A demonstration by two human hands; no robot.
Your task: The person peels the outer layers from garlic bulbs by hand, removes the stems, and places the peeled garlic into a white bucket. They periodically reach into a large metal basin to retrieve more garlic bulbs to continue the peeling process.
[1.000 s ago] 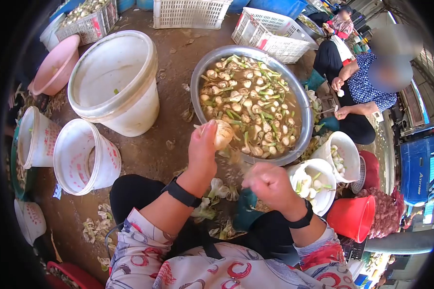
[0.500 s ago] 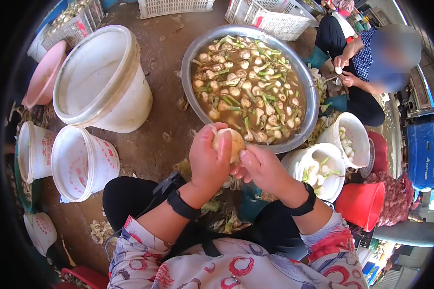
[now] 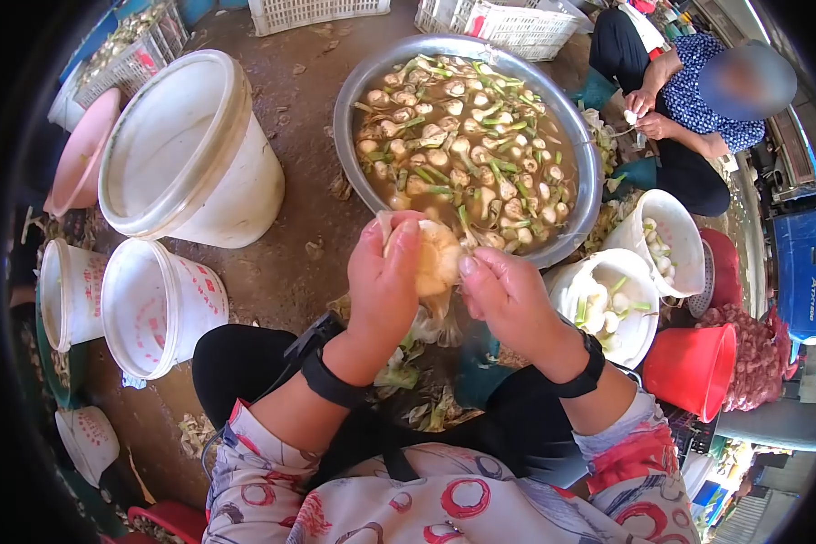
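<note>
My left hand is closed around a large pale garlic bulb, held up over my lap. Loose, filmy garlic skin hangs below the bulb, between both hands. My right hand is closed in a pinch at the bulb's right side; the skin seems to run into its fingers, though the tips are partly hidden. Just beyond my hands stands a wide metal basin of brown water, with many garlic bulbs and green stems floating in it.
White buckets with peeled garlic and a red bucket stand at right. On the left are a tall white bucket, smaller buckets and a pink basin. A co-worker sits at upper right, hands on a garlic bulb.
The bulb has turned in my left hand, and a loose flap of skin now hangs below it. My right hand has shifted slightly right, away from the bulb.
</note>
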